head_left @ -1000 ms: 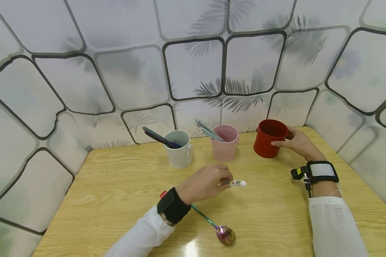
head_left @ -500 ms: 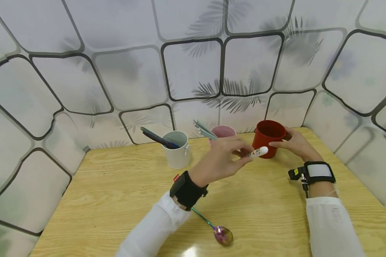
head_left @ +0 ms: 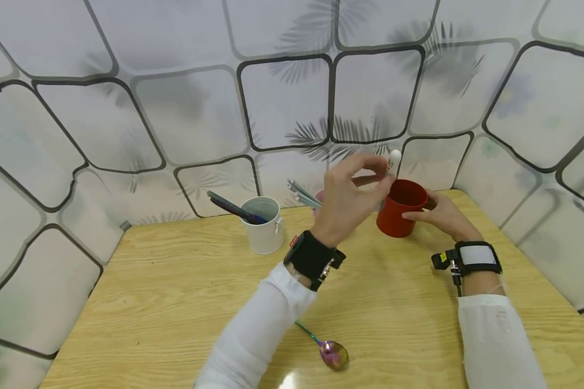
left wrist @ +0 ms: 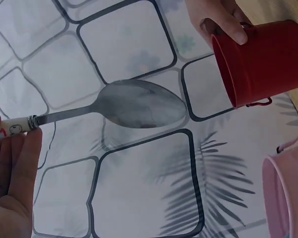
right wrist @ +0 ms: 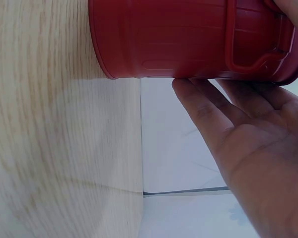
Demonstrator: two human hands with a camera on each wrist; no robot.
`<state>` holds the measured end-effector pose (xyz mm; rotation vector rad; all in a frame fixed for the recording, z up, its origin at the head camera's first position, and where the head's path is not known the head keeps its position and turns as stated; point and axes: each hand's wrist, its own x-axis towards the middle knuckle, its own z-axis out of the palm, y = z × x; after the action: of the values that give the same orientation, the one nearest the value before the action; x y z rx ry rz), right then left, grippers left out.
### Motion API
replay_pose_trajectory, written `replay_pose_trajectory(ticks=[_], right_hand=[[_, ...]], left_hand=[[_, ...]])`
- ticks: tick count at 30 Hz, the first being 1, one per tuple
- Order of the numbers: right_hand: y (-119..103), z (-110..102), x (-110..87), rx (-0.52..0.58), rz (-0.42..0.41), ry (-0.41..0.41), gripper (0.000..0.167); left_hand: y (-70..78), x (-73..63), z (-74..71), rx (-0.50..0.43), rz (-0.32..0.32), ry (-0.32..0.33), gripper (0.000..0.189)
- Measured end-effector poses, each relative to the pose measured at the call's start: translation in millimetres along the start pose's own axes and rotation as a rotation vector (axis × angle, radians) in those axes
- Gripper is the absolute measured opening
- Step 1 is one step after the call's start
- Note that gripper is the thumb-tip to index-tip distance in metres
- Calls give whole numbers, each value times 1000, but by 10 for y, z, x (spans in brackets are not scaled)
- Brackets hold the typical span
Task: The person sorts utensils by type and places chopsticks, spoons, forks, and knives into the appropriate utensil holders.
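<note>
Fingers and thumb of my left hand pinch a spoon by its white patterned handle, raised just left of the red bucket. In the left wrist view the metal bowl of the spoon points toward the bucket's mouth but stays apart from it. Standing upright on the table, the red bucket is held at its right side by my right hand. The right wrist view has the fingers against the bucket's wall, and the thumb is near its rim.
A pink bucket holding pale-handled utensils is partly hidden behind my left hand. Left of it stands a white bucket with dark-handled utensils. A purple-gold spoon lies on the wooden table. A patterned backdrop closes off the rear.
My left hand has risen and moved right and away from me, carrying the spoon from low over the table to beside the red bucket. The right hand stays at the bucket.
</note>
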<state>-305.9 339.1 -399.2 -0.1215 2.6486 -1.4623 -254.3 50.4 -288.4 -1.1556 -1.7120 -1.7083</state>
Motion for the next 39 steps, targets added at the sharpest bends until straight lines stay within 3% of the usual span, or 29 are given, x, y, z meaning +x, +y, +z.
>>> replay_pose_trajectory(ticks=[7,13,16,20,27,31,35,39], right_hand=[[12,-1,-13,-2,-15,7,81],[37,-15,4,-4,-16,12,85],[37,-16,15,-7,-11,14,85],[41,-8,26,-5,-14,5,85],[19,1,16,-16,-27,17,81],[10,0,19,-21,-32,22,81],[20,-4,24,-24,-39,20,80],[38,-6,22,-28,-33,17,79]], left_hand=[[-87,87,197,-67,-66,165,18],[3,91,309,-59,-102,205,14],[-114,58,386,-57,-101,218,14],[-397,-12,493,-18,-103,222,16],[-547,-113,547,32,-124,209,13],[-741,-164,589,36,-148,215,13],[-818,-201,604,51,-204,195,13],[-872,-254,622,134,-281,148,12]])
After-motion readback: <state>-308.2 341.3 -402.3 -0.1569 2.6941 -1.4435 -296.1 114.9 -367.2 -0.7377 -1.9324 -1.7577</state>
